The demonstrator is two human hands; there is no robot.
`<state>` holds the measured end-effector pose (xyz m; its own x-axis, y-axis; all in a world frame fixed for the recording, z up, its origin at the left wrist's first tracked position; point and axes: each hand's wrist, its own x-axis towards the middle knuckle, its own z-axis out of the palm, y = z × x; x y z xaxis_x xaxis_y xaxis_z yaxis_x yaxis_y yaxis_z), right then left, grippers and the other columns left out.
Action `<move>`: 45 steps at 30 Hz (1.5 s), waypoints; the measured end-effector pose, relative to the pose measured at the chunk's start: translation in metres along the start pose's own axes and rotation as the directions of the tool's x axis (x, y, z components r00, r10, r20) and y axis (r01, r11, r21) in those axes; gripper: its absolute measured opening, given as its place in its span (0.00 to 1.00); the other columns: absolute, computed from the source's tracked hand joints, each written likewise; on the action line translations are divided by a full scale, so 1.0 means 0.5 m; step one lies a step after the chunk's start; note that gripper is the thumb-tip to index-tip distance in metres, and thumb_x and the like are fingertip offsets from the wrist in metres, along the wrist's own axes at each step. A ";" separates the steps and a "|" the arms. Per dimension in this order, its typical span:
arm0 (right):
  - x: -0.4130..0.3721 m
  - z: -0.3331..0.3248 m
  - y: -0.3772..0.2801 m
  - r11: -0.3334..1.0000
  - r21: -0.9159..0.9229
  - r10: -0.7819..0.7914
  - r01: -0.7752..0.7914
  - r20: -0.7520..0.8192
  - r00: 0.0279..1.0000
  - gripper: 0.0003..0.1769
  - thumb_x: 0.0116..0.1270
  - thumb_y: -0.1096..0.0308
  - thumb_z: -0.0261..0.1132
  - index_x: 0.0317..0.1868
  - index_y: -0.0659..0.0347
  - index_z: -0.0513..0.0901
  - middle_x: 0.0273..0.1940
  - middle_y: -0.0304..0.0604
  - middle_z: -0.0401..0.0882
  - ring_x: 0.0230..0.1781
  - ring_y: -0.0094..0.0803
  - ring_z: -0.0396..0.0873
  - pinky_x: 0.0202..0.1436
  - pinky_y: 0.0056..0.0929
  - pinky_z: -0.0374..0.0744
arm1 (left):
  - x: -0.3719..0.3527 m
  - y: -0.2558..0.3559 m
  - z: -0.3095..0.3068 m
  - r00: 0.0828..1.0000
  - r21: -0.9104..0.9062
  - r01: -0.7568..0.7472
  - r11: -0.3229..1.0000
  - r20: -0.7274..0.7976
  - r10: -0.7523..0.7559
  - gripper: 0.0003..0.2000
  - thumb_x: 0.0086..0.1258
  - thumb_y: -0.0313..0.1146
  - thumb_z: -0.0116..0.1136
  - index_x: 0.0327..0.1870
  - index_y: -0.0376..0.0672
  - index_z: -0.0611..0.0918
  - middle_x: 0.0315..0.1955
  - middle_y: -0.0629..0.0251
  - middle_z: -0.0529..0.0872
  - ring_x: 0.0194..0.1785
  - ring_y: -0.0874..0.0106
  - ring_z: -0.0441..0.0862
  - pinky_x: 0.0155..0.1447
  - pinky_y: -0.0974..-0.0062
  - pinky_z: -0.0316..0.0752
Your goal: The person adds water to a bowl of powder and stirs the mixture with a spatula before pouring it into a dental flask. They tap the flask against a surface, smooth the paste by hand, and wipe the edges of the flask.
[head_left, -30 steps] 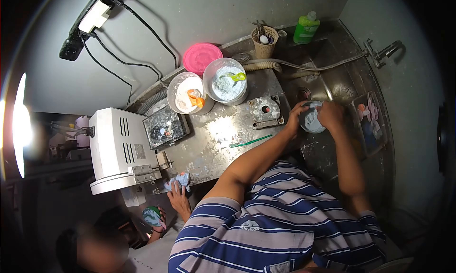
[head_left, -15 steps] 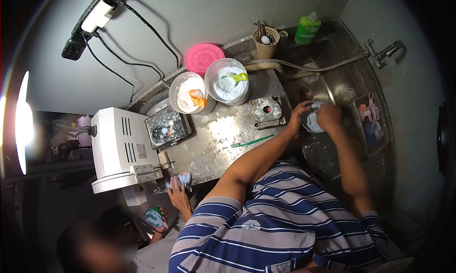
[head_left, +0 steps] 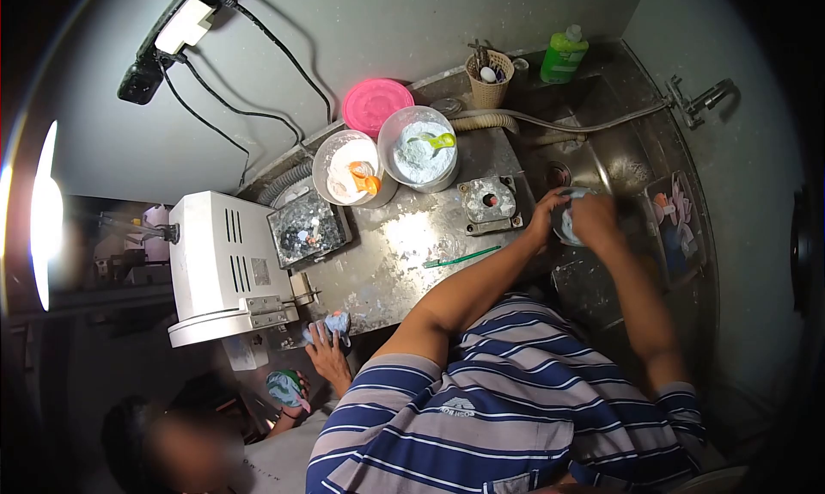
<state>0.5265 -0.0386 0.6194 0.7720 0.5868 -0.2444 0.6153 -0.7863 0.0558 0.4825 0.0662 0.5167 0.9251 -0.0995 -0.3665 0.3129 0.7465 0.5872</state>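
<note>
Delta against the two earlier frames is small. The bowl (head_left: 571, 195) stays over the sink (head_left: 619, 163), held between both hands just right of the counter (head_left: 404, 236) edge. The right hand (head_left: 595, 219) now sits further across the bowl's mouth, so less of the pale blue-white paste (head_left: 566, 226) shows than a second ago, only a sliver between the hands. The left hand (head_left: 544, 221) holds position, fingers wrapped round the bowl's near-left wall and gripping it. The right hand's fingers are bent down onto the top of the bowl; I cannot tell whether they pinch a tool, hook the rim or just press into the paste (the knuckles hide it). My read: the work on the bowl is mid-stroke. Nothing is set down, neither hand has let go, and the bowl has not left the sink. The counter is unchanged. The green-handled tool (head_left: 460, 257) lies untouched near the left forearm, and the orange-scoop tub (head_left: 316, 169) and green-scoop tub (head_left: 421, 184) stand side by side behind it. A co-worker's hand (head_left: 326, 356) at the counter's lower edge stays on a blue-white lump (head_left: 333, 322), well apart from this person's hands. Most of the apparent scene shift looks like head-camera drift rather than objects moving.
</note>
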 end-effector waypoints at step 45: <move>-0.021 0.013 0.008 1.000 0.005 0.005 -0.006 0.055 0.998 0.19 0.66 0.56 0.63 0.28 0.63 0.86 0.29 0.56 0.84 0.35 0.53 0.84 0.43 0.47 0.78 | 0.021 -0.002 -0.019 0.998 -0.065 -0.068 0.996 -0.010 0.067 0.22 0.63 0.37 0.55 0.60 0.42 0.78 0.49 0.62 0.82 0.53 0.68 0.79 0.59 0.71 0.73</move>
<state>0.5199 -0.0492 0.6160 0.7653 0.5710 -0.2972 0.6102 -0.7905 0.0525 0.4896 0.0705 0.5053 0.9418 -0.0424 -0.3335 0.2348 0.7930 0.5621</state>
